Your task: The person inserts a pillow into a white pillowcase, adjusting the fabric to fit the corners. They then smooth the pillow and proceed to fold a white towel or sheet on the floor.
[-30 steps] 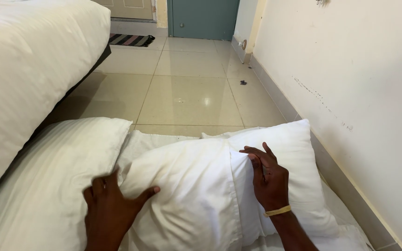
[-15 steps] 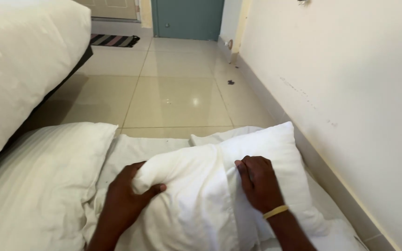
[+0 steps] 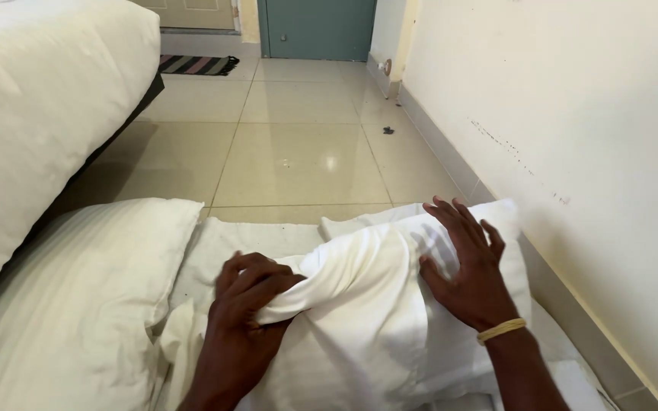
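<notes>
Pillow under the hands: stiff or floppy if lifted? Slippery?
Likely floppy: the pillow bunches where the left hand grips its corner. Probably light, being soft and puffy. Not slippery, I'd guess: the cloth creases under the flat right hand.

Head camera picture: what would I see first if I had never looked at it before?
Two hands working a white pillow low in the middle: the left hand bunches a fold of its cover in its fingers, the right hand, with a yellow band at the wrist, presses flat on top. A second striped white pillow lies at the left, and shiny tiles run up to a teal door.
</notes>
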